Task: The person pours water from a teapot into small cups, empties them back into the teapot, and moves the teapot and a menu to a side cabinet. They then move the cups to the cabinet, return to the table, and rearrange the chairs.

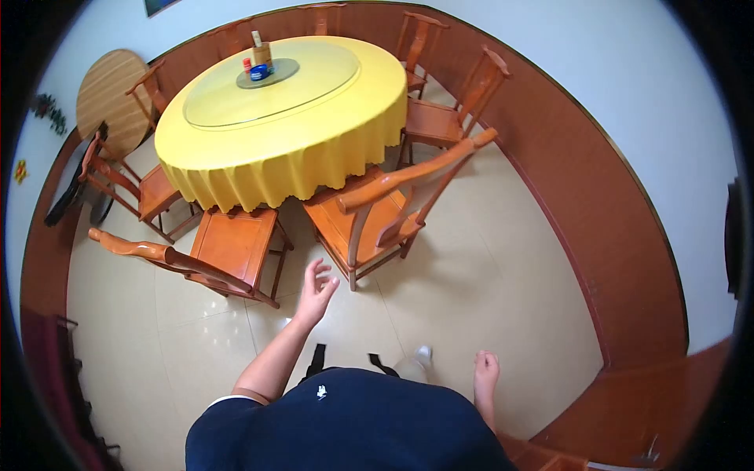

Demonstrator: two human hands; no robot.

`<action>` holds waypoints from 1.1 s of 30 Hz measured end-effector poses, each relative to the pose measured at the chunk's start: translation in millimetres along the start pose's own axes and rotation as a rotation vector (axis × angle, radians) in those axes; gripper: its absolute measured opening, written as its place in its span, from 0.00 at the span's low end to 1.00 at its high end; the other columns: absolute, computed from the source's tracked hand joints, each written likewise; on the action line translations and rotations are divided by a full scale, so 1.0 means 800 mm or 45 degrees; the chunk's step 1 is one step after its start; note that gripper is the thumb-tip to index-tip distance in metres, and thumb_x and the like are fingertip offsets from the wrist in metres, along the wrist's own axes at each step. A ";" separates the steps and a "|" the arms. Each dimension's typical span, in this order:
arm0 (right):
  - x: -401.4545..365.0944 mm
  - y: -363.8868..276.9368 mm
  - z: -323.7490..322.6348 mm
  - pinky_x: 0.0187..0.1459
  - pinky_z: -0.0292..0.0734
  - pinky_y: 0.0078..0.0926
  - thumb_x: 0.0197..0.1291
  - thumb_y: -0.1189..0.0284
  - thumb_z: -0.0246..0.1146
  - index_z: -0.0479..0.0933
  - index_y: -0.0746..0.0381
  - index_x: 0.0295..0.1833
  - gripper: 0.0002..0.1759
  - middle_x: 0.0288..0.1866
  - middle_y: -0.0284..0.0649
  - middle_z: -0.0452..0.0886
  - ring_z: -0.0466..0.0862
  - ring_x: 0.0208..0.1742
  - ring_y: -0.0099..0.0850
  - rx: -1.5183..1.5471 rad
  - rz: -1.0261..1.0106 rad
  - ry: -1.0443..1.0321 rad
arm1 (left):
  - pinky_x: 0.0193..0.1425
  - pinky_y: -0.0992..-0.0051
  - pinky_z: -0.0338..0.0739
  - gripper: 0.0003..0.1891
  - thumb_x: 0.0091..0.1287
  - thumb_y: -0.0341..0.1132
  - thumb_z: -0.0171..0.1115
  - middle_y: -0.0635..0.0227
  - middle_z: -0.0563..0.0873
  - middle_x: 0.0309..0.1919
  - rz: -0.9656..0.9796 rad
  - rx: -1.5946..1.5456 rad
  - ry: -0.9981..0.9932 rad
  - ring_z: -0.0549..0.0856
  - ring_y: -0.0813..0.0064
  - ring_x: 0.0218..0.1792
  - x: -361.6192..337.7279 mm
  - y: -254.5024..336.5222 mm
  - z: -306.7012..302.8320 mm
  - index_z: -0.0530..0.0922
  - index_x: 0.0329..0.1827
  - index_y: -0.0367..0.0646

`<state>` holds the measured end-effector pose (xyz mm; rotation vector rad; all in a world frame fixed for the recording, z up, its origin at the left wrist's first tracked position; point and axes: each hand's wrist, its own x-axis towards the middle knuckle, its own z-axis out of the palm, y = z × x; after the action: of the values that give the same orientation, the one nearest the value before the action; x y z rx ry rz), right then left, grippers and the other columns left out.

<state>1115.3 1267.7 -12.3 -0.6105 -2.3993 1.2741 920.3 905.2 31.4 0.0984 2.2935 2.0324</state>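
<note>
The left hand [316, 297], loosely open and empty, is near an untouched, skewed, glossy orange-brown wooden chair [338, 220] at twelve o'clock; the right hand [487, 372] is closed, contents unseen

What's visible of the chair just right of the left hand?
The chair looks like glossy orange-brown wood: flat seat, curved top rail, broad back slat, side posts, legs linked by low rails. It stands upright on the pale tiled floor, its back angled away from the table's yellow cloth. The seat's far edge meets or slips under the cloth; contact can't be judged. The left hand is near, apparently not touching.
</note>
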 end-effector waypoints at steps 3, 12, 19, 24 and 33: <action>0.122 0.013 -0.002 0.42 0.66 0.19 0.54 0.76 0.53 0.67 0.66 0.38 0.07 0.36 0.39 0.72 0.71 0.37 0.26 0.266 0.119 -0.060 | 0.53 0.71 0.64 0.30 0.58 0.35 0.54 0.58 0.62 0.51 0.133 -0.544 0.310 0.68 0.70 0.50 0.061 0.053 0.036 0.49 0.60 0.45; 0.514 -0.099 0.033 0.51 0.62 0.25 0.57 0.69 0.52 0.59 0.64 0.53 0.19 0.51 0.42 0.66 0.68 0.51 0.29 0.735 0.067 -0.478 | 0.52 0.69 0.67 0.18 0.59 0.36 0.52 0.57 0.73 0.40 0.301 -1.045 1.182 0.74 0.68 0.44 0.187 0.104 0.136 0.60 0.49 0.40; 0.678 -0.165 0.157 0.50 0.65 0.32 0.56 0.65 0.53 0.58 0.59 0.54 0.22 0.50 0.44 0.66 0.70 0.48 0.33 1.417 0.058 -0.720 | 0.48 0.66 0.70 0.10 0.59 0.36 0.52 0.60 0.77 0.32 0.305 -1.034 1.314 0.77 0.64 0.39 0.211 0.114 0.137 0.66 0.37 0.41; 0.701 -0.167 0.209 0.43 0.70 0.32 0.53 0.67 0.53 0.65 0.59 0.42 0.12 0.37 0.41 0.73 0.73 0.37 0.33 1.738 0.276 -0.627 | 0.48 0.61 0.70 0.06 0.57 0.31 0.50 0.60 0.75 0.29 0.476 -1.093 1.354 0.76 0.62 0.35 0.226 0.106 0.131 0.67 0.35 0.42; 0.724 -0.252 0.239 0.34 0.69 0.28 0.49 0.71 0.53 0.66 0.60 0.30 0.05 0.24 0.36 0.69 0.71 0.28 0.30 1.693 0.397 -0.516 | 0.45 0.65 0.71 0.05 0.57 0.28 0.51 0.63 0.74 0.27 0.409 -1.131 1.371 0.75 0.68 0.32 0.274 0.142 0.084 0.67 0.36 0.40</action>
<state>490.6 1339.7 117.9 -0.2827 -1.1291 2.8226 708.5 1006.3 132.8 -0.9238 1.3685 3.6648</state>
